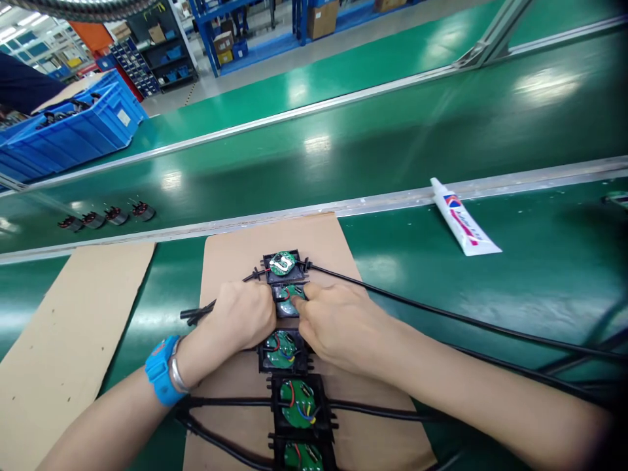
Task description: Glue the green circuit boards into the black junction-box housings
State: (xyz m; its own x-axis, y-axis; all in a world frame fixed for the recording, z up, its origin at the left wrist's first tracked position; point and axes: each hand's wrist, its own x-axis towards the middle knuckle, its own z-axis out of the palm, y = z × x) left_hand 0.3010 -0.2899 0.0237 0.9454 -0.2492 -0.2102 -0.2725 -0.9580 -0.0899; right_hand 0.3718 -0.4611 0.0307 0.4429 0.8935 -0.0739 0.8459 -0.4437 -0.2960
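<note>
Several black plastic housings with round green circuit boards lie in a column on a cardboard sheet (235, 252). My left hand (245, 315) is closed at the left side of the second housing from the top (288, 307); its fingertips are hidden. On the right side, my right hand (338, 320) is curled against that same housing, a finger touching its green board (289, 292). Just above sits the top housing (297, 275), whose board (282, 263) carries white material. Below my hands is another housing (282, 350) with red and blue wires. Black cables (407, 299) run out sideways.
A white tube (464, 219) with a printed label lies at right. Four-sided cardboard (73, 327) rests at left. Several small dark components with pins (116, 214) stand beyond the metal rail (383, 201). A blue crate (73, 144) is at far left, a person's dark sleeve (24, 82) behind it.
</note>
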